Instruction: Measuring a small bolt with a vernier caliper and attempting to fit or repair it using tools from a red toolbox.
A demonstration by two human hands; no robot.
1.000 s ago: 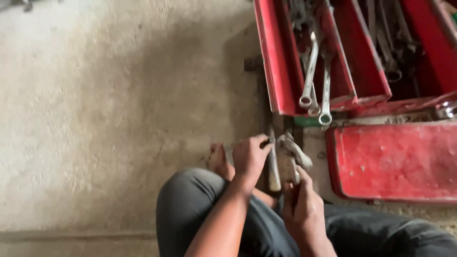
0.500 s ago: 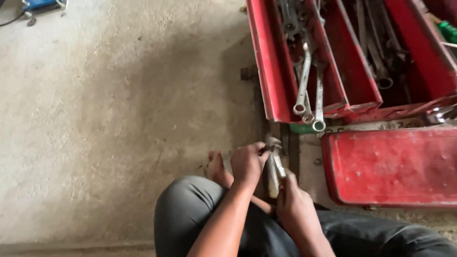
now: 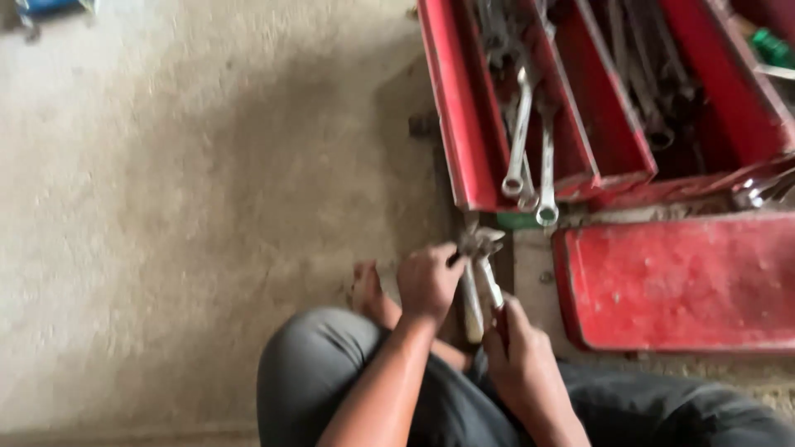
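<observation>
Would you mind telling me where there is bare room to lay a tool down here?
The concrete floor left of the red toolbox and ahead of the knee lies bare. The flat red lid is bare too. The trays are crowded with wrenches, and both hands fill the gap below.

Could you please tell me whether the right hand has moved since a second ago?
Yes. The right hand has slid up the tool, closer to the red toolbox and the left hand.

Left hand (image 3: 427, 281) fisted, knuckles up, fingers curled shut around tool (image 3: 479, 273) near its head. Left forearm bare, running up from lower centre. Right hand (image 3: 520, 356) just below tool, closed on its handles, wrist bent inward. Knees bent, squatting.
</observation>
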